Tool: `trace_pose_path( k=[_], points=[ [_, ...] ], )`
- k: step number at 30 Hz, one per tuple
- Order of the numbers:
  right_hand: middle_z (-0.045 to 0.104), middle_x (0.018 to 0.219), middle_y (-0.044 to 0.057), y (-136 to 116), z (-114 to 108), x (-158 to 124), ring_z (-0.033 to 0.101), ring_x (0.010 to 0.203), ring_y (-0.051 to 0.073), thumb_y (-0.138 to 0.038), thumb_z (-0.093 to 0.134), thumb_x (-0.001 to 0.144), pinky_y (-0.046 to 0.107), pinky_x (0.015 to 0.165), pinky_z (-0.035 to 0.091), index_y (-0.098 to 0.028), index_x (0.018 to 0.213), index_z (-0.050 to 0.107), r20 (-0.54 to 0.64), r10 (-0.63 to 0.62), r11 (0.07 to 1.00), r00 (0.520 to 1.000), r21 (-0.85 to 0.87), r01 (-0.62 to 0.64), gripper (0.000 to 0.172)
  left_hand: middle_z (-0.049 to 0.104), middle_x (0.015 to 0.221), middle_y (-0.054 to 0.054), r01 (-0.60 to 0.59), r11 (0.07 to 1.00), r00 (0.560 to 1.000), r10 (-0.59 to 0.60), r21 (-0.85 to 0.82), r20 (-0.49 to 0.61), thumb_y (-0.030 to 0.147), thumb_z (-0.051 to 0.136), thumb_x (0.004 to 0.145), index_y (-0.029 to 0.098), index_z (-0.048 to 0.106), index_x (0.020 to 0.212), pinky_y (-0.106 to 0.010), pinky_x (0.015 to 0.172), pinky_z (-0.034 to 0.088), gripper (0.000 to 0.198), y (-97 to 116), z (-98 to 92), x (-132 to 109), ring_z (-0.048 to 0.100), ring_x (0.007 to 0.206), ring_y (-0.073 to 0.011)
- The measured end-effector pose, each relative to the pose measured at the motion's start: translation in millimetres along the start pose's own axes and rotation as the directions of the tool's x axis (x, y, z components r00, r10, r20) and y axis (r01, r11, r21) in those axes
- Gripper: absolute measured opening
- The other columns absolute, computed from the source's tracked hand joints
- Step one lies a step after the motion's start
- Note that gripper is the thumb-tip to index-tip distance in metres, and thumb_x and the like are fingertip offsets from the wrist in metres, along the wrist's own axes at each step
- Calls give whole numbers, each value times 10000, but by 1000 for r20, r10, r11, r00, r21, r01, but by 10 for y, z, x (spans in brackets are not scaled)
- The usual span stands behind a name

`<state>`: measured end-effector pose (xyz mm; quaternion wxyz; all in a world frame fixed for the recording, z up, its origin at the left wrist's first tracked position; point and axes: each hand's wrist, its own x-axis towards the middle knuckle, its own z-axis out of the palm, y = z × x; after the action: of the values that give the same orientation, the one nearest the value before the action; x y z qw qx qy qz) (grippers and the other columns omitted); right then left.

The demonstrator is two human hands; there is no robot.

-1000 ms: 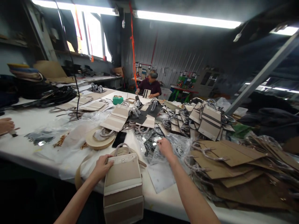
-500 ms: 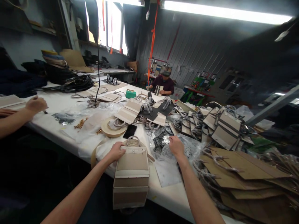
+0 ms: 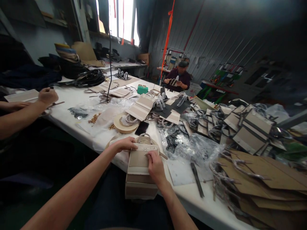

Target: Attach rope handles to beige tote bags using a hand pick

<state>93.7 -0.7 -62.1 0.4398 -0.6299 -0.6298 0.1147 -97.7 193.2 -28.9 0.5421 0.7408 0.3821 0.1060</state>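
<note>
A beige bag panel (image 3: 139,159) with a curved handle (image 3: 145,136) wrapped in clear film rests at the near table edge, its lower part folding down over my lap. My left hand (image 3: 126,144) grips its upper left edge. Over the panel's right side, my right hand (image 3: 154,165) is closed in a pinch near small marks at the top; whatever it holds is too small to name. An open clear plastic bag (image 3: 203,150) with small dark metal-looking pieces (image 3: 173,140) lies to the right.
Behind the panel are a phone (image 3: 142,128) and a tape roll (image 3: 120,126). A dark flat bar (image 3: 197,180) lies beside a white sheet (image 3: 177,175). Brown panels (image 3: 266,169) are stacked at right. A co-worker's hand (image 3: 48,96) works at left; another person (image 3: 182,75) sits across.
My right hand has moved left from the plastic bag of small pieces to the panel. My left hand keeps its grip. The person across has tilted their panel down.
</note>
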Motion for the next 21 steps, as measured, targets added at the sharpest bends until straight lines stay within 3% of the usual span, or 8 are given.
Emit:
trace_pose_path(
  k=[3,10,14,17,19,21],
  points=[
    [718,1167,112,107,79,-61,669,1114,291,-259,450,1162,427,1027,524,-251,1096,693,-58,-10,1000,998,8,10,253,690,799,-39,26,994,999,-21,104,-42,402,831,619,182,765,786,-296,697,474,284,108,-8,52,632,829,-250],
    [725,1143,97,117,63,-72,687,1097,269,-277,459,1174,403,1019,538,-255,1114,674,-99,-13,997,995,75,21,224,601,728,-34,-59,936,982,116,346,-146,394,899,592,200,669,602,-311,749,423,301,288,25,158,564,848,-250],
    [734,1167,105,134,64,-92,695,1119,267,-285,462,1176,406,1039,545,-254,1136,674,-135,-16,994,991,101,30,219,571,693,-8,-109,988,993,105,107,48,555,899,699,167,698,687,-305,623,366,438,369,-44,108,500,686,-178],
    [736,1174,104,145,78,-114,697,1120,262,-282,466,1180,401,1041,549,-251,1145,678,-138,-19,994,990,108,34,217,587,688,-16,46,995,981,-27,-93,192,673,931,729,138,736,841,-295,479,347,580,400,-96,102,487,568,-159],
    [737,1156,99,154,97,-128,697,1103,256,-276,470,1185,394,1025,551,-249,1151,681,-123,-45,993,991,100,58,216,641,712,-38,163,980,939,-120,-113,322,637,971,707,129,745,965,-287,396,382,614,374,-115,154,534,515,-180],
    [742,1159,95,164,119,-140,697,1109,252,-263,478,1188,391,1022,547,-246,1160,685,-123,-82,992,989,84,93,210,700,747,-62,246,964,869,-173,-102,463,560,994,676,135,729,1055,-290,343,442,628,305,-117,239,587,485,-209]
  ],
)
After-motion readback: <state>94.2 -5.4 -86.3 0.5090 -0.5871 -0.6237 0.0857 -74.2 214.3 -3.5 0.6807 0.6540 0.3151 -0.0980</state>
